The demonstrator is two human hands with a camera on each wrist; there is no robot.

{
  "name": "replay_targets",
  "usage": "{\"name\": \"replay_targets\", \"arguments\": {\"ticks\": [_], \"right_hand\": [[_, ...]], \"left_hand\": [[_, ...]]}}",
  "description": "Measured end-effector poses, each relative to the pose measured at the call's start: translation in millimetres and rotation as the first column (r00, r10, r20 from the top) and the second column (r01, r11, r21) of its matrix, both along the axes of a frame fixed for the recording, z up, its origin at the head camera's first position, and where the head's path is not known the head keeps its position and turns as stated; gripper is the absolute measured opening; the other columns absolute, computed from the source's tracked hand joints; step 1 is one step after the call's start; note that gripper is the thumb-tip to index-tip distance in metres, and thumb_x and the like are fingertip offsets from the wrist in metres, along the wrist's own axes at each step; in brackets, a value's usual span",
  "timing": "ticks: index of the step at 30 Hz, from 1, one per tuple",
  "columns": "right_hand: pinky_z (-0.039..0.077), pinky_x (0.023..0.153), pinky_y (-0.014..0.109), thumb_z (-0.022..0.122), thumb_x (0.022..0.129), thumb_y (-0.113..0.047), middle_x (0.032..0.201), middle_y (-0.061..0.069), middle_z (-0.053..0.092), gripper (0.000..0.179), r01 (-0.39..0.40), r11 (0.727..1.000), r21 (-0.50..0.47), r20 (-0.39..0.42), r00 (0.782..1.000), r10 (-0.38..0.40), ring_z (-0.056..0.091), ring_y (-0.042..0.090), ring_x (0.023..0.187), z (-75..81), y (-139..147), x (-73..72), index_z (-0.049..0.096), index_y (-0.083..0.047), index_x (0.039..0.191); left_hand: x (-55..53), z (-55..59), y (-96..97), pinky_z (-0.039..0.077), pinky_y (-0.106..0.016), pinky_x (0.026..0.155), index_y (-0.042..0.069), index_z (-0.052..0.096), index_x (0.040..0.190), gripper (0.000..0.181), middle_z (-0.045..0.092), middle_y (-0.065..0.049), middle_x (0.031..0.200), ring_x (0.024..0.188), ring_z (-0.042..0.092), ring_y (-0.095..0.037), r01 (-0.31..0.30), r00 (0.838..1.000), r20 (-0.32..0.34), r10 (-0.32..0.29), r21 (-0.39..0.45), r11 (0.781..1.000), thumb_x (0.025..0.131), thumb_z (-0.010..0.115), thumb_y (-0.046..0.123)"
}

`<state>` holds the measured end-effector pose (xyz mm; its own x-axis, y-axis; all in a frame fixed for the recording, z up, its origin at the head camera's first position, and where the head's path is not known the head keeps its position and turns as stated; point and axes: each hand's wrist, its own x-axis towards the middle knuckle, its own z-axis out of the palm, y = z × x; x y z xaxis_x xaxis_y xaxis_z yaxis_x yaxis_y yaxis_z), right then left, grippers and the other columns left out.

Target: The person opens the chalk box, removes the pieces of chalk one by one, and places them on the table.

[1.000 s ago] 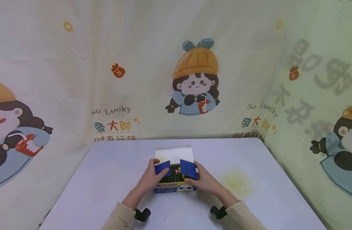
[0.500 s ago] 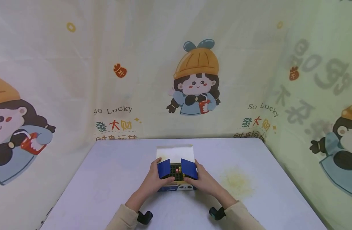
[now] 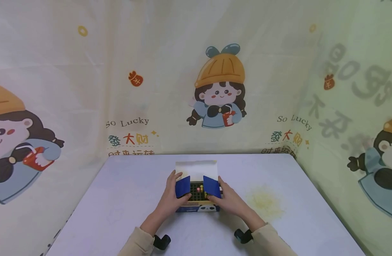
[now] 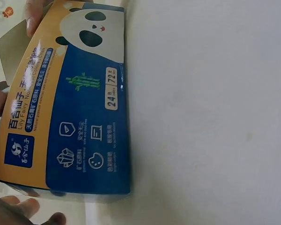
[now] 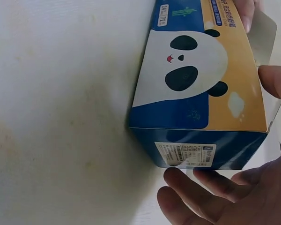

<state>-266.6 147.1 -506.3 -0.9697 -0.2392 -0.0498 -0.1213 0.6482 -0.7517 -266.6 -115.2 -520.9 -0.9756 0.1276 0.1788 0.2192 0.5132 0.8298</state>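
Observation:
A blue and yellow cardboard chalk box (image 3: 192, 208) with a panda on its front stands on the table, its white lid (image 3: 196, 170) raised at the back. Two blue side flaps, the left flap (image 3: 183, 187) and the right flap (image 3: 211, 187), stand up over a dark grid insert. A few chalk sticks (image 3: 198, 190), pink and yellow, show there. My left hand (image 3: 168, 197) holds the left end, thumb at the front top edge. My right hand (image 3: 229, 201) holds the right end the same way; in the right wrist view its fingers (image 5: 189, 190) lie along the labelled end.
The white table (image 3: 125, 199) carries a yellowish smudge (image 3: 265, 202) right of the box. A printed cloth (image 3: 164, 89) with cartoon figures hangs behind and at both sides of the table.
My left thumb has slid off the left flap to the box's front edge, and that flap stands differently now. My right hand keeps nearly the same hold.

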Motion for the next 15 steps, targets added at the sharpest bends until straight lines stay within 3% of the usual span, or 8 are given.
{"name": "replay_targets", "arguments": {"ticks": [7,15], "right_hand": [[0.051,0.102,0.062,0.074,0.091,-0.052,0.161,0.022,0.041,0.103,0.029,1.0,0.007,-0.043,0.999,-0.029,0.053,0.042,0.138,6.8,2.4,0.0,0.017,-0.011,0.167],[0.043,0.11,0.064,0.074,0.095,-0.045,0.166,0.018,0.033,0.099,0.035,0.999,-0.012,-0.108,0.993,-0.036,0.044,0.044,0.145,17.8,11.0,2.2,0.014,-0.019,0.168]], "left_hand": [[-0.4,8.2,-4.4,0.031,-0.07,0.116,0.023,0.031,0.158,0.086,0.009,-0.012,0.173,0.157,0.017,-0.045,0.013,0.99,-0.142,-0.009,0.027,1.0,0.089,0.082,0.015],[-0.7,7.5,-11.7,0.031,-0.066,0.118,0.016,0.035,0.157,0.082,0.02,-0.013,0.171,0.156,0.022,-0.04,0.024,0.951,-0.308,-0.011,0.039,0.999,0.089,0.08,0.005]]}}
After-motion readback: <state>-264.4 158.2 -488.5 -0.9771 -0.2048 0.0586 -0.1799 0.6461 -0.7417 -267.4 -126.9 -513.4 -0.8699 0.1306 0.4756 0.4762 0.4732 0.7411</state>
